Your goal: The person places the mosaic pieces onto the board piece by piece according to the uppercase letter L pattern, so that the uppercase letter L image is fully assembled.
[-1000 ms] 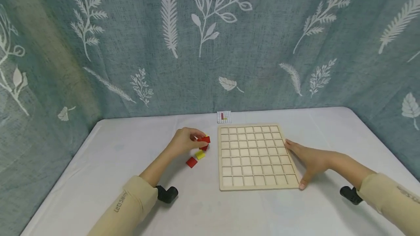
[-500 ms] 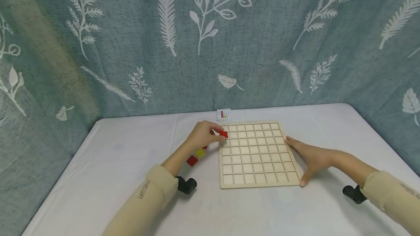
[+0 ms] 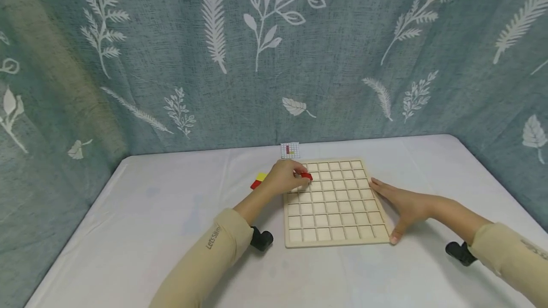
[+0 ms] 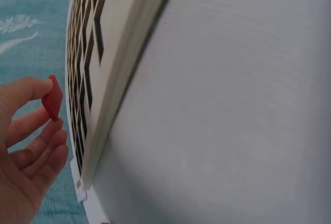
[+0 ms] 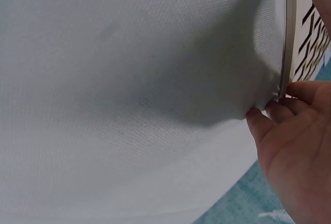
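My left hand (image 3: 282,178) pinches a small red square tile (image 3: 307,176) between thumb and fingertips, over the upper left cells of the wooden grid board (image 3: 338,243). In the left wrist view the red tile (image 4: 52,100) is tilted on edge and held above the board's surface. My right hand (image 3: 398,207) is spread along the right edge of the board, thumb at the near corner and fingers farther up. Fingertips (image 5: 257,118) touch the board's side and the cloth in the right wrist view. The forearm and hand on the left hide part of the loose tiles.
Left of the board lie a yellow tile (image 3: 261,176) and a red tile (image 3: 255,184), partly behind the left wrist. A small printed grid card (image 3: 290,150) sits at the board's far left corner. A patterned teal curtain (image 3: 239,108) hangs behind the white-covered table (image 3: 162,203).
My left hand has picked up the red tile from the loose tiles and carried it right, over the board's upper left cells. My right hand has stayed at the board's right edge.
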